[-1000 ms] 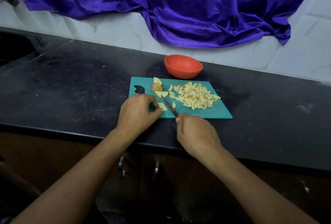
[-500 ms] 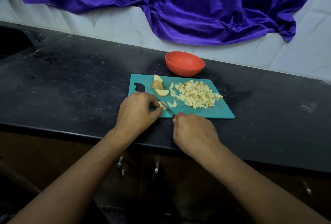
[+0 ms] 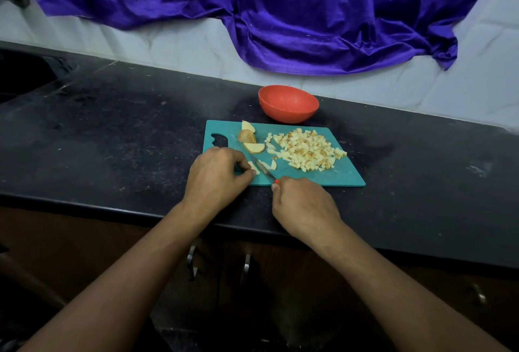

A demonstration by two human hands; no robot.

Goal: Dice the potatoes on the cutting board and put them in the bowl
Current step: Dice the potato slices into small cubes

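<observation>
At the near left corner of the cutting board [image 3: 345, 176], our left hand [image 3: 217, 180] pinches the potato slice [image 3: 253, 167]. The knife [image 3: 262, 167] has pushed forward again since half a second ago, so we judge dicing continues. The slice's long axis runs far-left to near-right along the blade, whose tip points away. Our right hand [image 3: 304, 205] curls round the handle. Three wedges [image 3: 250, 139] wait, and the bowl [image 3: 288, 103] looks empty.

Home kitchen. A dark stone table [image 3: 112, 126] runs along a pale tiled wall [image 3: 168, 45], with brown cupboard doors [image 3: 98, 233] and metal handles [image 3: 191, 260] beneath its front edge. Food preparation is laid out on it: a green cutting board [image 3: 337, 174] carrying cut potato [image 3: 306, 149], a small knife [image 3: 262, 167], and a red bowl [image 3: 288, 104] just behind the board. A purple cloth [image 3: 280, 14] hangs over the wall.
</observation>
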